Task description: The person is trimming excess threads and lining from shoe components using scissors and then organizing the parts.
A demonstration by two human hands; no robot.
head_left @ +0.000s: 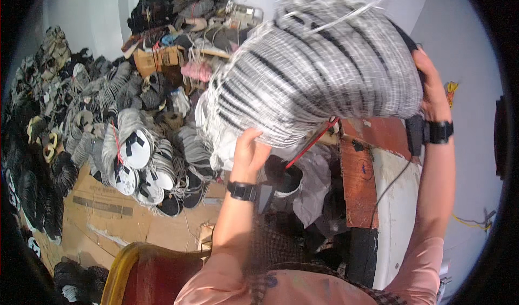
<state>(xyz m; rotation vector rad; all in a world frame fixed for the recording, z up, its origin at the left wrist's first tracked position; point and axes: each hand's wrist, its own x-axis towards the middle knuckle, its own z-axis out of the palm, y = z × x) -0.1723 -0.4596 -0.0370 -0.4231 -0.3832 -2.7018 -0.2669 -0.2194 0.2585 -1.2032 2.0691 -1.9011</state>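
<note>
A thick, curved bundle of stacked grey-and-white shoe pieces (319,61), with dark bands between layers and loose white strings, is held up in front of me. It is slightly blurred. My left hand (250,154) grips its lower left end from below; the thumb shows and the other fingers are mostly hidden behind it. Around the right end, my right hand (432,86) is closed, its fingertips on a dark piece there. Below the bundle, a red stick-like part (311,144) slants near a dark shoe piece (284,178).
Similar tied bundles (135,151) with white sole-shaped ends lie on flattened cardboard (108,205) at left. A large heap (65,110) rises behind. A red chair with a yellow frame (121,267) stands near lower left. A reddish-brown board (358,180) and a cable (385,189) are at right.
</note>
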